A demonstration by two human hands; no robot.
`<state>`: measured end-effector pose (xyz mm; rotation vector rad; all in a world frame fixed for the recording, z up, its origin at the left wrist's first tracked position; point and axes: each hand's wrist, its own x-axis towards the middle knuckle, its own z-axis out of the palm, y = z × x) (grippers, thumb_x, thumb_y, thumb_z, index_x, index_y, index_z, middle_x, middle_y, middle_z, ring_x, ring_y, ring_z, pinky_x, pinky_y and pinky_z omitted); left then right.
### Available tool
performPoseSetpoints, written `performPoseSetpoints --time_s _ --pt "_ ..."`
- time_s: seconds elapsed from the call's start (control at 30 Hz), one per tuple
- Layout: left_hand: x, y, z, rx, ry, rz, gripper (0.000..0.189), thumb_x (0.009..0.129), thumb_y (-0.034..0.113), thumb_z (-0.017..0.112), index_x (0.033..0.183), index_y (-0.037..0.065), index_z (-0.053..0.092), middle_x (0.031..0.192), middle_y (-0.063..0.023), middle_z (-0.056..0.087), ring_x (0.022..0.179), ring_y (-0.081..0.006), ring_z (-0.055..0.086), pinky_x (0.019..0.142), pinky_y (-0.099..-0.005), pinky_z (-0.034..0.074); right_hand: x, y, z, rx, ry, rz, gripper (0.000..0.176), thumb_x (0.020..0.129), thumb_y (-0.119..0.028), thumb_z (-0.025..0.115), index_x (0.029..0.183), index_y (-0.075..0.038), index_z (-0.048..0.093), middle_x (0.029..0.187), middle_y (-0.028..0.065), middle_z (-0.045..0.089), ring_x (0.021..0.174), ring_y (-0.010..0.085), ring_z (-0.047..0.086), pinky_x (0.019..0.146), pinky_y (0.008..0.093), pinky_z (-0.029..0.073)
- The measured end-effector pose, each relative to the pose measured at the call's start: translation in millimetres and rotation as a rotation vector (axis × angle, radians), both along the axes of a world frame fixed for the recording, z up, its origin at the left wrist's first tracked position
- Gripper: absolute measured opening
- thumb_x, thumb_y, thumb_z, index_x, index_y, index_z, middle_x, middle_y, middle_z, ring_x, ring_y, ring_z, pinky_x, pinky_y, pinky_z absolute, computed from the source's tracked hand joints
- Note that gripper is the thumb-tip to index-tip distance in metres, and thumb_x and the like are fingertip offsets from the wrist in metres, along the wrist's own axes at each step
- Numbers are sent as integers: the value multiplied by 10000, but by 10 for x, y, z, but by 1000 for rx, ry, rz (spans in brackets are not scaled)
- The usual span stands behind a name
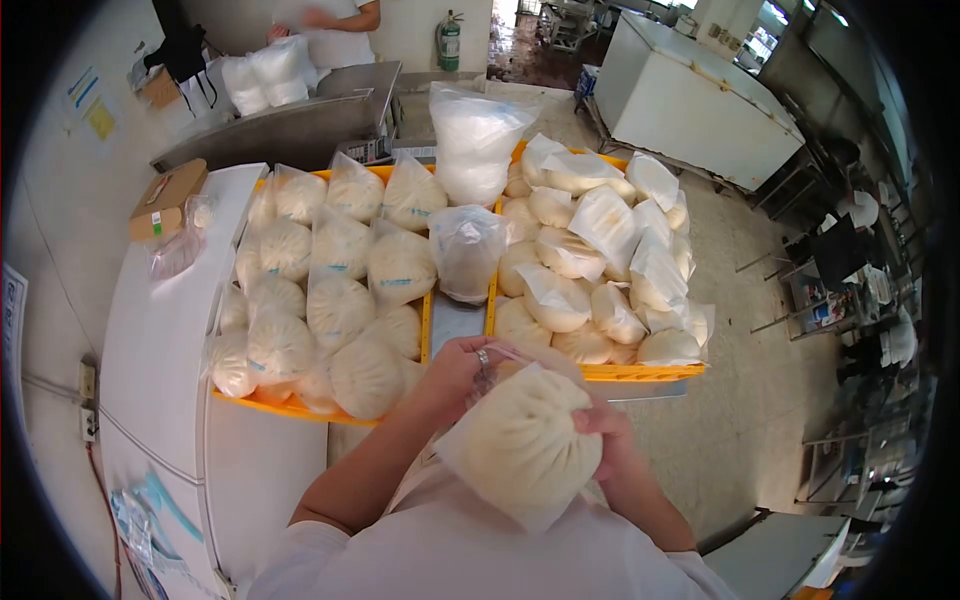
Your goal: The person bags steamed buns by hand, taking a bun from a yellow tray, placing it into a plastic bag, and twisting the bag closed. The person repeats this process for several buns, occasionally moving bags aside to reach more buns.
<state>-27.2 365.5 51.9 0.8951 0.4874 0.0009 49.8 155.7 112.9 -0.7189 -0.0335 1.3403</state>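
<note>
A large pleated steamed bun (530, 440) is held close in front of my chest, with a sheet of white paper or film showing around its edges. My right hand (608, 438) grips the bun from the right side, thumb on top. At the bun's upper left, my left hand (462, 378), with a ring on one finger, is closed on clear plastic that looks like a bag (510, 352). How far the plastic reaches around the bun is hard to tell. Just beyond stands a bundle of clear bags (467, 255) on a metal surface between two yellow crates.
Bagged buns (340, 310) fill the left yellow crate (426, 330). Paper-backed buns (560, 300) are piled in the right yellow crate (640, 372). A tall filled plastic bag (475, 150) stands behind. A white freezer (160, 330) is at left; another person (335, 30) works at the back.
</note>
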Motion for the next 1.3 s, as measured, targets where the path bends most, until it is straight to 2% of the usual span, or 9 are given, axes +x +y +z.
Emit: performPoseSetpoints --time_s 0.03,0.33,0.67,0.73,0.97,1.07,1.17,1.23,1.3 --pt "-61 28 60 -184 15 30 207 919 169 732 956 -34 720 845 -12 709 782 -77 632 708 -241 529 24 -12 -87 -3 -4 -19 777 788 -198 750 1439 44 401 1341 191 579 1199 291 619 1020 400 507" --pt "-218 -204 238 1000 66 -137 158 956 162 655 956 7 678 745 -44 651 644 -118 559 635 -289 485 85 -72 -707 -106 33 -255 578 925 -201 615 1407 55 426 1338 212 587 1207 317 616 1039 437 507" --pt "-25 -691 152 1310 -321 103 75 817 21 668 838 30 597 770 -121 601 728 -334 572 646 -424 446 242 -98 -594 -221 -218 -384 455 976 -173 544 1372 43 476 1327 191 604 1224 317 604 1069 443 481" --pt "53 -847 239 1364 -439 129 101 810 23 680 811 39 581 768 -131 581 725 -377 548 635 -451 435 420 -229 -808 -174 -54 -362 422 993 -187 518 1354 31 499 1319 186 610 1215 311 611 1068 438 482" --pt "211 -1389 68 1422 -332 135 99 845 74 687 841 57 589 809 -126 592 736 -357 569 623 -445 443 733 -328 -842 -16 166 -466 367 1013 -228 534 1308 -10 543 1254 151 640 1137 285 646 1030 418 500" --pt "335 -1623 -21 1307 -472 114 84 855 82 682 866 60 602 798 -129 592 728 -348 581 617 -432 452 683 -272 -841 -279 -491 -625 373 971 -201 631 1277 -11 532 1178 108 649 1071 223 641 973 365 507" --pt "622 -1585 83 1244 -268 186 85 844 71 679 907 59 623 784 -133 603 705 -330 600 615 -422 466 606 -320 -833 -149 -951 -667 450 920 -183 710 1273 -10 492 1120 78 639 1017 172 613 911 321 504" --pt "779 -1529 325 1189 -9 153 129 826 60 680 948 59 641 792 -135 630 704 -307 629 624 -413 486 717 -291 -1185 -164 -1058 -615 528 901 -224 731 1300 -19 452 1180 90 607 1064 166 585 924 307 487" --pt "790 -1600 214 1276 -283 102 177 808 36 676 982 57 649 812 -130 656 717 -277 648 639 -373 506 807 -329 -1376 -187 -1149 -522 491 929 -222 695 1302 -16 451 1208 95 585 1091 167 571 944 305 477"
